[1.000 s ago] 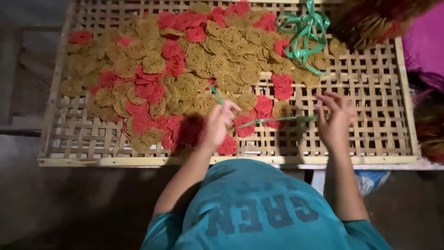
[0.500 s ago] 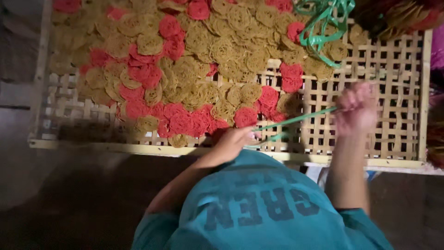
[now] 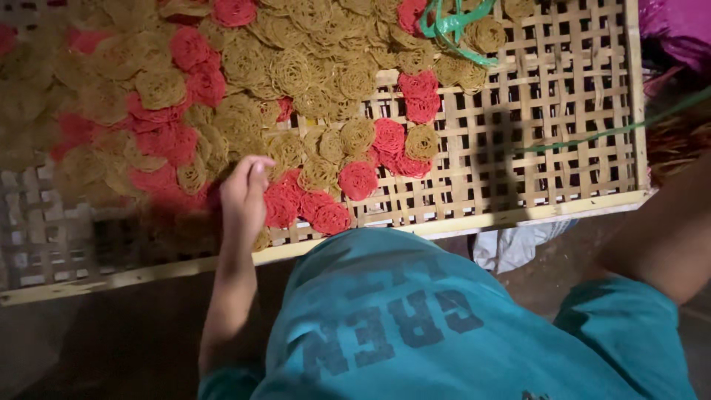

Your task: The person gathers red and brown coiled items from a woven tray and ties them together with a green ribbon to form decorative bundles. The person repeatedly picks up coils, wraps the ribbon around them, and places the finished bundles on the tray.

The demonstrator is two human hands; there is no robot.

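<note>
Head view: your left hand (image 3: 243, 194) curls its fingers (image 3: 252, 172) on a red disc (image 3: 280, 205).
Right hand: off-frame, probably pulling the green string (image 3: 592, 133).
Next: lift the disc cleanly.

A woven bamboo tray (image 3: 563, 141) carries red and tan coiled noodle discs (image 3: 296, 81) and green string (image 3: 452, 22).

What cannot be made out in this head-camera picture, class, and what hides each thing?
Head view:
- Right hand: past the right edge; only the forearm shows.
- Green cord: its far end leaves the right edge.
- Left hand: fingertips blurred; grasp unclear.
- Bamboo tray: left part dark and blurred; top cut off.
</note>
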